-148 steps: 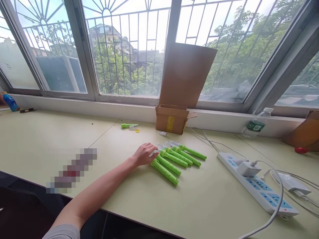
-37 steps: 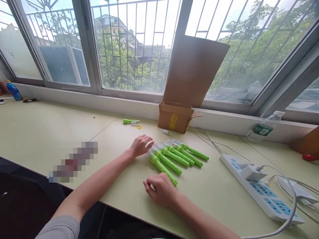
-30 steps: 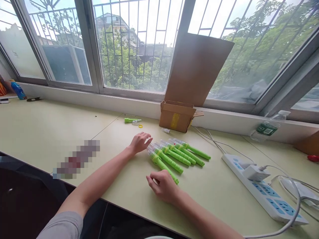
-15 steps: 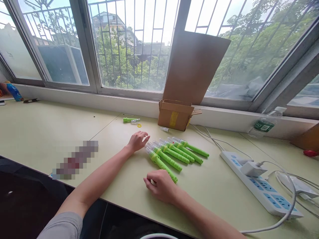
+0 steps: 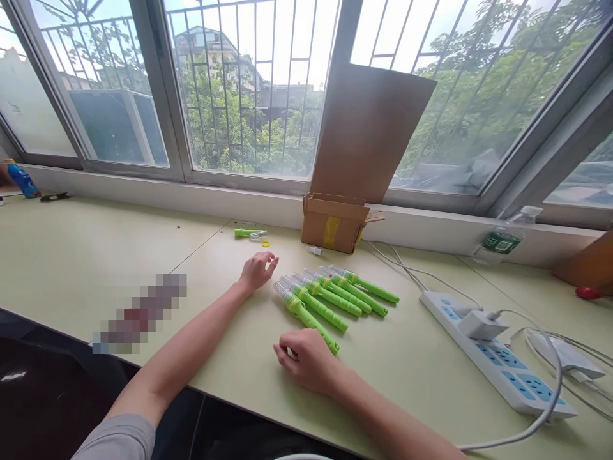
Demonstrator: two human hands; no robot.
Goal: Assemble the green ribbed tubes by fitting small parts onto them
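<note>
Several green plastic sticks with clear domed ends (image 5: 320, 299) lie side by side in a fanned row on the table. My left hand (image 5: 257, 271) rests just left of their clear ends, fingers loosely bent and apart, with nothing visible in it. Nearer to me, my right hand (image 5: 306, 359) lies by the handle end of the closest stick and partly covers it from view. Its fingers are curled in, and no object shows in them. Beyond my left hand are a loose green handle (image 5: 243, 233), a clear piece (image 5: 258, 236) and a yellow ring (image 5: 265, 243).
A small cardboard box (image 5: 332, 227) stands by the window sill, with a small clear-white part (image 5: 314, 250) before it. On the right are a power strip (image 5: 498, 358) with cables and a plastic bottle (image 5: 500, 241). A blurred-out item (image 5: 143, 313) lies left of my forearm.
My left hand has drawn slightly left, away from the clear ends of the sticks. My right hand stays in place, and the view has shifted a little.
</note>
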